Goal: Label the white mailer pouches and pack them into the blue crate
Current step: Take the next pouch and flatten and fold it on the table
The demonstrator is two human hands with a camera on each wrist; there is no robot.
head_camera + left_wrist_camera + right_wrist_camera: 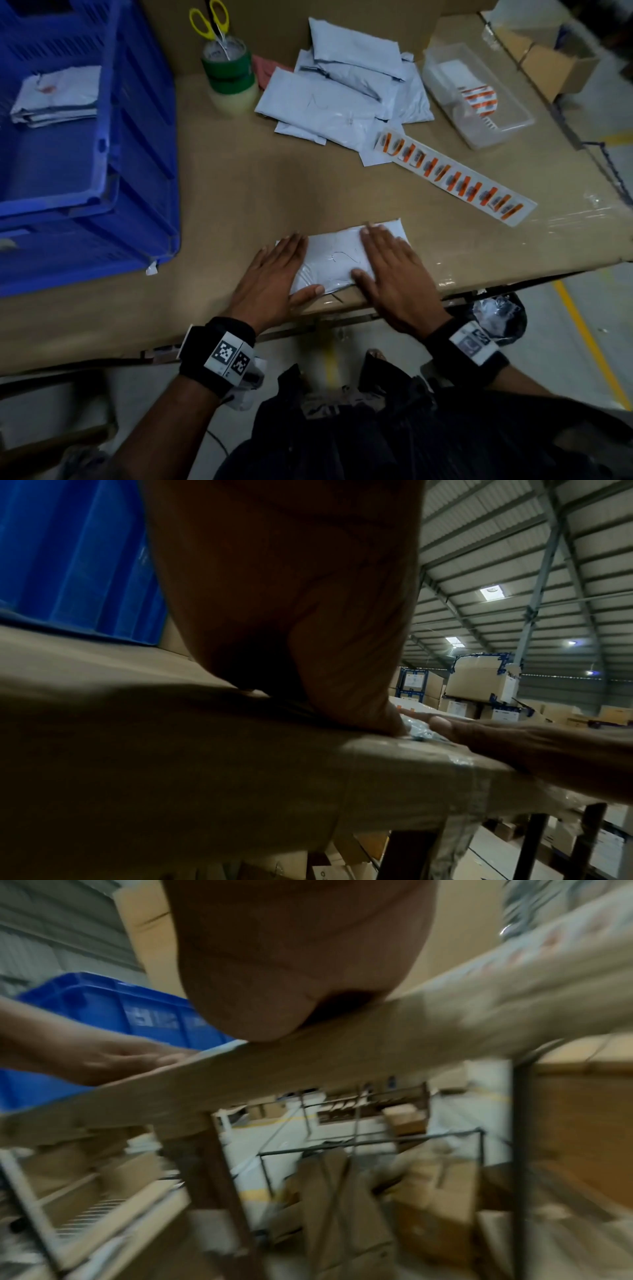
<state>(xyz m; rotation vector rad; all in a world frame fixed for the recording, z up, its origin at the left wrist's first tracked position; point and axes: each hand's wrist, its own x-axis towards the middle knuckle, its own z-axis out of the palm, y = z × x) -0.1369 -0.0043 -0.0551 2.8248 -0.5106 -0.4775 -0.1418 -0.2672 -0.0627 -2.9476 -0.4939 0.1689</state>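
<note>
At the far left of the head view we see the blue ribbed plastic crate (137,144), with a few white pouches already stacked in its upper left corner. Moving right, our left hand (270,277) lies flat, fingers straight and thumb spread, pressing the left end of the white plastic mailer pouch (334,257) at the lower middle of the frame, near the front edge of the brown cardboard-covered table (239,192). Our right hand (390,270) lies equally flat on the pouch's right end; neither hand grips anything. The pouch's long axis runs left to right across the frame, between our palms. No label shows on its visible face.

The long white strip of orange labels (455,178) lies up and to the right of the pouch, apart from it, slanting from the pile of unlabelled white pouches (342,89) toward the right edge. We judge the right hand nearer to the strip, the left nearer to the crate.
</note>
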